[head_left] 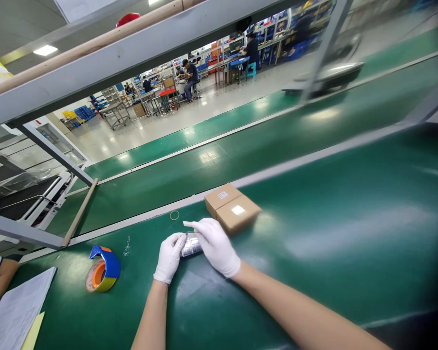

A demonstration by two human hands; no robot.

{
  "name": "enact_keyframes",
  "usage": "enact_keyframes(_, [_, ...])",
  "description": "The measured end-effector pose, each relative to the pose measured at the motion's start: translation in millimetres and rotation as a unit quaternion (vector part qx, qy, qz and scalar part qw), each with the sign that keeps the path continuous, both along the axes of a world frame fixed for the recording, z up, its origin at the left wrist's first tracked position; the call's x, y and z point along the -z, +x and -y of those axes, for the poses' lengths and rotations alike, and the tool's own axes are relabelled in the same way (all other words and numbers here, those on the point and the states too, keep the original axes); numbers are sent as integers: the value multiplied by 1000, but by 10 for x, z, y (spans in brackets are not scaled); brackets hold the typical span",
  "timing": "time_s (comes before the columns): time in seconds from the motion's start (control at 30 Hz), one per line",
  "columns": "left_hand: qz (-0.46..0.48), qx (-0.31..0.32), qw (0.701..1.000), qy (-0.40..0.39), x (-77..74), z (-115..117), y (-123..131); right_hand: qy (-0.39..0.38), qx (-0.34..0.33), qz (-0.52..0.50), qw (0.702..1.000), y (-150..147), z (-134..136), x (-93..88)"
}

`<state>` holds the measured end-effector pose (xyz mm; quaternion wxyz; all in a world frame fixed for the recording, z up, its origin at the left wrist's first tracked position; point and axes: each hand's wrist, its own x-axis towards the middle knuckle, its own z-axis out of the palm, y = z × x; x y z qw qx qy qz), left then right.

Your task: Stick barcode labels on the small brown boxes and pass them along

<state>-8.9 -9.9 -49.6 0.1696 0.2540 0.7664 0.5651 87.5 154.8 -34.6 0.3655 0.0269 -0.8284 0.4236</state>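
Note:
Both hands wear white gloves and meet over the green work surface (142, 291). My left hand (170, 256) is closed, pinching the left end of a small silvery item with printed white labels (191, 246). Over the right end of that item, my right hand (216, 245) has its fingers bent together, with a small white strip (187, 223) sticking out at the fingertips. The fingers partly hide the printed item, so its full shape does not show. Just beyond my right hand sits a closed brown cardboard box (228, 204) bearing two white labels.
A tape dispenser with a roll (102, 270) stands left. A yellow rubber band (174, 215) lies near the pale divider strip. Papers (20, 306) and a person's arm (0, 279) are at the left edge. A metal frame (113, 63) crosses above; people work far behind.

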Motion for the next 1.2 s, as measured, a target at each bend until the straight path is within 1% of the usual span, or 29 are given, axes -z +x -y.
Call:
enact_keyframes(0.1, [-11,17,1000,-4,-24,-25,39,-28,-31,-9,999,10,35,12])
enact_keyframes(0.17, [-12,32,999,-5,-44,-37,67,-49,-49,4,998,7,56,32])
enact_keyframes(0.3, [4,56,998,4,-57,-45,101,-74,-55,29,995,1,78,42])
enact_keyframes(0.4, [33,65,997,19,-55,-40,111,-80,-59,36,994,5,74,27])
enact_keyframes(0.57, [112,94,988,50,-71,-35,128,-57,-68,11,996,2,55,31])
enact_keyframes(0.67, [138,102,983,69,-76,-44,142,-51,-80,8,995,0,60,32])
enact_keyframes(0.73, [143,102,982,76,-73,-53,150,-61,-87,13,994,5,81,27])
enact_keyframes(0.8, [140,96,983,74,-67,-54,143,-91,-89,8,992,15,112,30])
enact_keyframes(0.87, [127,81,986,64,-58,-34,105,-134,-77,-2,988,21,137,50])
enact_keyframes(0.93, [102,48,992,48,-42,18,24,-177,-53,-3,983,14,137,93])
enact_keyframes(1.0, [63,-7,998,25,-16,99,-88,-211,-35,10,977,-14,104,155])
enact_keyframes(1.1, [-5,-102,995,-21,37,229,-249,-254,-40,37,966,-92,10,263])
enact_keyframes(1.2, [-63,-159,983,-64,82,298,-325,-263,-53,55,962,-165,-83,347])
